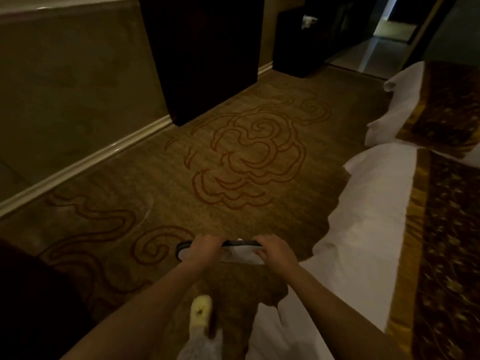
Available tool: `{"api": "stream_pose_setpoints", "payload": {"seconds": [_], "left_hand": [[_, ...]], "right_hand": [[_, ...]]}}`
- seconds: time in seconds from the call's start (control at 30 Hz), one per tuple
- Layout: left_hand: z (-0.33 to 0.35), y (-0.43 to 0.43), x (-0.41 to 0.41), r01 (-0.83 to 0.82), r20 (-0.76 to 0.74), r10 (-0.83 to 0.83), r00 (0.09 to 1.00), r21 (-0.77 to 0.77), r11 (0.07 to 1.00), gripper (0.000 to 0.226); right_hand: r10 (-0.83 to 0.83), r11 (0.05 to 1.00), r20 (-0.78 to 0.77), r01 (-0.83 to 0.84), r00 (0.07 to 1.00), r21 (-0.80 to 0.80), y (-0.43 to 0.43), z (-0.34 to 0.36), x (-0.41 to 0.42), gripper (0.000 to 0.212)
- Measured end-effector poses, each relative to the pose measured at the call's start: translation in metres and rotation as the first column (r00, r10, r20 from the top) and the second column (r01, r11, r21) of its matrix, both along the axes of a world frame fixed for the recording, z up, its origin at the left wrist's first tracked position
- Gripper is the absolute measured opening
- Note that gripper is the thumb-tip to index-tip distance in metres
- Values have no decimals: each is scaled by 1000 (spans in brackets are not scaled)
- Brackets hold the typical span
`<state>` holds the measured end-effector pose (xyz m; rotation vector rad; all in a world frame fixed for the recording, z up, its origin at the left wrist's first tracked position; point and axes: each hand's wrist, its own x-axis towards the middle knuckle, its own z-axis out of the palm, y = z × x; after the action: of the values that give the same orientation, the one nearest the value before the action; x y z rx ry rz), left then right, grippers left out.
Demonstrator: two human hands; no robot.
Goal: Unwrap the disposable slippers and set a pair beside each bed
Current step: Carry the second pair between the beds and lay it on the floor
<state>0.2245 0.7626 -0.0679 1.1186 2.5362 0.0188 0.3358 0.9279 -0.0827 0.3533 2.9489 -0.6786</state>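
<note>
A pair of white disposable slippers (240, 252) with dark edging is held low over the patterned carpet, near the corner of the near bed (363, 229). My left hand (205, 249) grips its left part and my right hand (275, 249) grips its right part, fingers curled over the top edge. One rounded end sticks out to the left of my left hand. Whether a wrapper is on them I cannot tell. A second bed (405, 105) lies farther back on the right.
A dark wooden cabinet (202, 55) stands against the left wall. Another dark unit (298, 40) sits by the doorway at the back right. Both beds carry brown-gold runners (449, 242). My foot in a pale slipper (200, 314) shows below my arms. Carpet stretches between wall and beds.
</note>
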Motion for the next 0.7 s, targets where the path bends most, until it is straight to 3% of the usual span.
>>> {"api": "stream_pose_setpoints", "payload": {"seconds": [0.37, 0.57, 0.7], "left_hand": [[-12, 113, -249, 115, 94, -119, 988, 47, 992, 22], [-13, 219, -319, 278, 38, -282, 959, 77, 957, 21], [-29, 297, -357, 371, -2, -371, 929, -19, 928, 23]], "right_hand": [[-218, 976, 29, 218, 976, -1, 89, -12, -218, 22], [-365, 931, 63, 363, 929, 45, 174, -9, -273, 24], [-419, 908, 71, 416, 905, 52, 240, -28, -307, 24]]}}
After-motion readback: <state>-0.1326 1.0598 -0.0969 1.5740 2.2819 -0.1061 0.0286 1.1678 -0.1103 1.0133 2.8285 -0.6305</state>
